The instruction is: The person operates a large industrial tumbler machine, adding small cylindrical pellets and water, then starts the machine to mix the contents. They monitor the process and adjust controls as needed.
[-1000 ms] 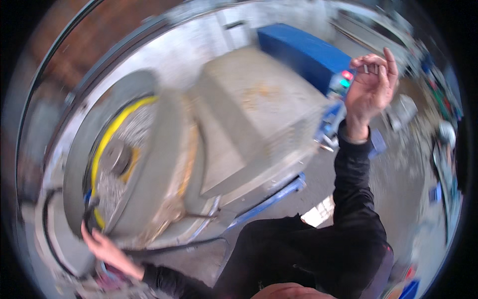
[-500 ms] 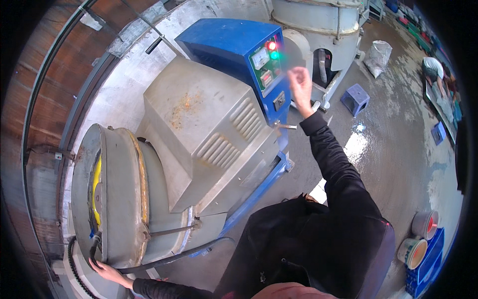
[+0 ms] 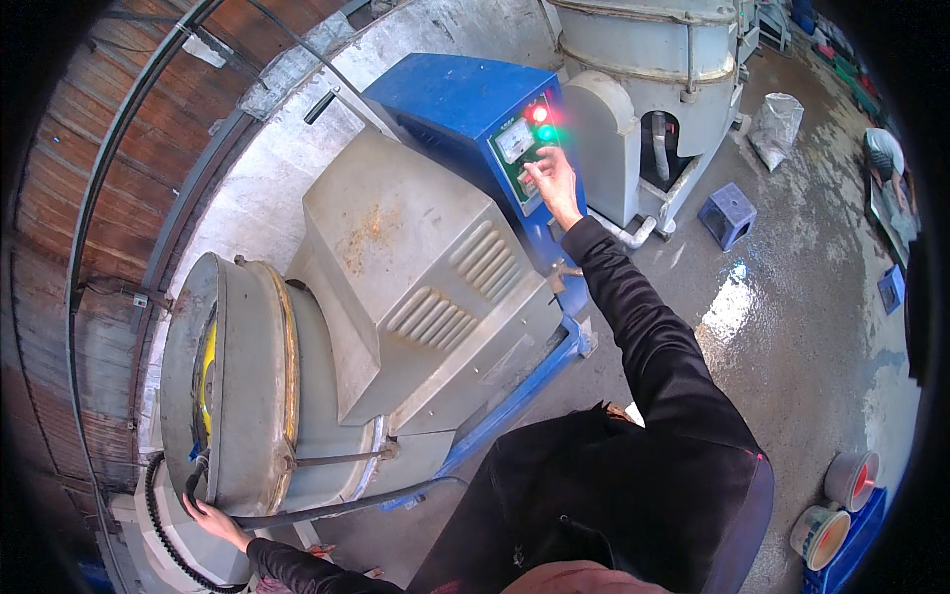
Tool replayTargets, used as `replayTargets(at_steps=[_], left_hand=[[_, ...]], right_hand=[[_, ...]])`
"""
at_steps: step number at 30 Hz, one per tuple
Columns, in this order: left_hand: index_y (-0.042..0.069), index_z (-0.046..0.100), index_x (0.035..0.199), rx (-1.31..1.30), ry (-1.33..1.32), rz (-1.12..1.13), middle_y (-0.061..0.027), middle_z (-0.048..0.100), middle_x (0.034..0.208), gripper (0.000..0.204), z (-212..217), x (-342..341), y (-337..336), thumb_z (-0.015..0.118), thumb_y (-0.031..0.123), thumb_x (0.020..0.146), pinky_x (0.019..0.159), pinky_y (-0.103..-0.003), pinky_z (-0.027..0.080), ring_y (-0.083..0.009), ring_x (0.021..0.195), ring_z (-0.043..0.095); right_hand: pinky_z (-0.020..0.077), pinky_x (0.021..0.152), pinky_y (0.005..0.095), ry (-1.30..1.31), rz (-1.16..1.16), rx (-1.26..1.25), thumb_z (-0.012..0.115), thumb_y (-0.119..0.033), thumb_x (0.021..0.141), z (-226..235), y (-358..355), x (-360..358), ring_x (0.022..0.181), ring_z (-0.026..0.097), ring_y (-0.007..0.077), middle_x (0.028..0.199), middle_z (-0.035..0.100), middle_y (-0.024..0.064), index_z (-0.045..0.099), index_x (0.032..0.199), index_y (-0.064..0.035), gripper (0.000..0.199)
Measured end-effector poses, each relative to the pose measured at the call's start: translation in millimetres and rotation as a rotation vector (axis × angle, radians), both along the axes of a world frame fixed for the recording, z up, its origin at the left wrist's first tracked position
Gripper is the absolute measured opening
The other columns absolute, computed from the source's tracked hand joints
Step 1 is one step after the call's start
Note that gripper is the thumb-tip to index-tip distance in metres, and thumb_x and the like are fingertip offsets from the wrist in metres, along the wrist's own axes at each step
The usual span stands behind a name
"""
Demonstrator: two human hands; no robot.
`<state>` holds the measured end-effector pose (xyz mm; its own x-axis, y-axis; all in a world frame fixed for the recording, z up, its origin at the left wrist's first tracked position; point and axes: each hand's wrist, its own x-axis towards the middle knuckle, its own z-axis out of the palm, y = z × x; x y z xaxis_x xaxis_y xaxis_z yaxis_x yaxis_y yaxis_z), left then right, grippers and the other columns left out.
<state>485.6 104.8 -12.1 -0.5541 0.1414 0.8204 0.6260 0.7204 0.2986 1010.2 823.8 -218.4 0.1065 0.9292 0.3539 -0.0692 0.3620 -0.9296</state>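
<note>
My right hand (image 3: pixel 556 183) reaches up to the control panel (image 3: pixel 514 140) on the blue cabinet (image 3: pixel 460 94). Its thumb and fingers are bent together against the panel, below a lit red lamp and a lit green lamp. Whatever lies under the fingertips is hidden. My left hand (image 3: pixel 220 523) is low on the left, its fingers curled round a black hose (image 3: pixel 327 514) where it bends up to the rim of a round grey metal drum (image 3: pixel 247 386). Yellow shows inside the drum's opening. A grey louvred metal housing (image 3: pixel 406 247) stands between drum and cabinet.
A larger grey machine (image 3: pixel 643 49) stands behind the cabinet. To the right are a blue stool (image 3: pixel 727 215), a white sack (image 3: pixel 776 129) and two buckets (image 3: pixel 820 536) beside a blue crate (image 3: pixel 861 544). The floor (image 3: pixel 782 366) looks wet. Another person (image 3: pixel 884 153) works at far right.
My right hand has moved left from beside the cabinet onto its control panel. My left hand stays at the hose. The whole view has shifted slightly.
</note>
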Motion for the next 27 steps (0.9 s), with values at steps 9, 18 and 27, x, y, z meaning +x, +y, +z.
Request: replayTargets(at_steps=[9, 18, 27], left_hand=[[0.006, 0.05, 0.136, -0.002, 0.036, -0.049, -0.0217, 0.052, 0.136, 0.038, -1, -3, -1, 0.043, 0.016, 0.1, 0.104, -0.04, 0.038, -0.0355, 0.124, 0.05], [0.006, 0.049, 0.137, 0.01, 0.027, -0.037, -0.0215, 0.051, 0.137, 0.038, -2, -3, -1, 0.043, 0.016, 0.1, 0.103, -0.041, 0.038, -0.0368, 0.125, 0.05], [0.005, 0.049, 0.137, 0.008, 0.033, -0.037, -0.0217, 0.052, 0.137, 0.038, -2, -4, -1, 0.043, 0.015, 0.1, 0.104, -0.04, 0.038, -0.0365, 0.125, 0.05]], right_hand=[[0.0523, 0.066, 0.0287, -0.183, -0.008, 0.101, 0.07, -0.01, 0.085, -8, 8, 4, 0.072, 0.068, 0.0138, 0.08, 0.068, 0.0073, 0.056, 0.11, -0.0027, 0.029], [0.0543, 0.064, 0.0313, -0.136, -0.029, 0.063, 0.069, -0.007, 0.084, 6, 4, 1, 0.072, 0.069, 0.019, 0.082, 0.07, 0.0123, 0.064, 0.093, 0.0011, 0.013], [0.0543, 0.064, 0.0313, -0.136, -0.025, 0.061, 0.069, -0.007, 0.084, 10, 1, 2, 0.071, 0.069, 0.0186, 0.08, 0.07, 0.0128, 0.064, 0.091, 0.0019, 0.012]])
